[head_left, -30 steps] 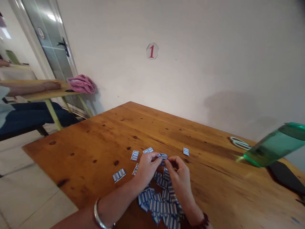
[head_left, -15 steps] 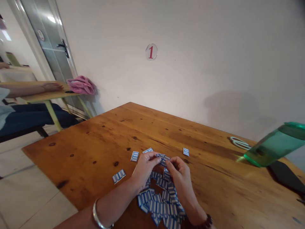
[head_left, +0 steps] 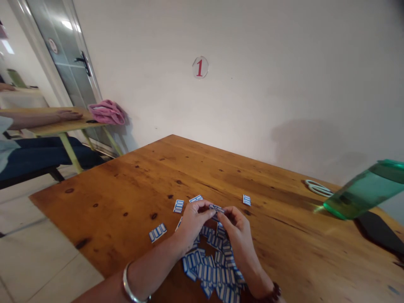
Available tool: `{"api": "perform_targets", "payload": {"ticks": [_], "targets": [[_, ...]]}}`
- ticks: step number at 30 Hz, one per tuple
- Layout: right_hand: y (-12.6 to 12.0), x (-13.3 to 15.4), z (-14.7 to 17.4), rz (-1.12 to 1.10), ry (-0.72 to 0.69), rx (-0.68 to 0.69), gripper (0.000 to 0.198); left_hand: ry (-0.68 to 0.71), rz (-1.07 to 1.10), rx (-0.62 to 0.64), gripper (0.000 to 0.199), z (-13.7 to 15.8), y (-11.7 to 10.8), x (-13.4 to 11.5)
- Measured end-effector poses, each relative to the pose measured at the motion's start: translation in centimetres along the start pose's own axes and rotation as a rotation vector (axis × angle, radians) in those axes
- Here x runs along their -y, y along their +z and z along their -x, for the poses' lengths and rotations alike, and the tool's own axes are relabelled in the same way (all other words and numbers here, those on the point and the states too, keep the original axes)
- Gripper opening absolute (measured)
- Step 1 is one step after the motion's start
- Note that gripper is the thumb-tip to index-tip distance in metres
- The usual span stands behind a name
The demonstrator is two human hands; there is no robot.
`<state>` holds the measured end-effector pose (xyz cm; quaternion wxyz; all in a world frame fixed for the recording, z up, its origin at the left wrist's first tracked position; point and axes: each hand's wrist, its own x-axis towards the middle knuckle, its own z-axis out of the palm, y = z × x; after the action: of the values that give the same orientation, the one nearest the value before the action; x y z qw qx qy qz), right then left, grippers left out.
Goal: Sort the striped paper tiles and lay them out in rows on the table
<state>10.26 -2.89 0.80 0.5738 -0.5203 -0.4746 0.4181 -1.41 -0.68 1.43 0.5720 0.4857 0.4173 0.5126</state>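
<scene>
Wall (head_left: 158, 84): you have moderate, soft indoor light, palest toward the middle, greyer at right, darkest in the top right corner.
Wall shadow (head_left: 303, 139): broad and soft-edged, above your table's right side.
Door (head_left: 59, 42): you get white glare on its upper glass.
Table (head_left: 135, 172): you see a dull sheen at lower right.
Green bottle (head_left: 362, 193): stretched and tilted near your frame's edge, a bright glint beside its base.
Bracelet (head_left: 126, 284): you catch a pale highlight.
Blue-and-white pieces (head_left: 208, 271): stripes readable to you, finer detail soft.
</scene>
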Motion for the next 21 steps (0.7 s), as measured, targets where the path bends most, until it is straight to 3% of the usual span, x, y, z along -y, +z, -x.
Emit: {"api": "perform_targets", "payload": {"ticks": [6,14,21], "targets": [[0.03,-0.24,0.01,-0.192,0.072,0.114,0.020,-0.063,0.096,0.035,0.012,0.34,0.12,-0.26],[-0.24,-0.43,-0.10,-0.306,0.123,0.121,0.017,-0.207,0.288,0.073,0.023,0.26,-0.05,-0.44],[-0.13,-0.27,-0.07,-0.327,0.143,0.137,0.017,-0.240,0.342,0.081,0.026,0.33,-0.24,-0.72]]}}
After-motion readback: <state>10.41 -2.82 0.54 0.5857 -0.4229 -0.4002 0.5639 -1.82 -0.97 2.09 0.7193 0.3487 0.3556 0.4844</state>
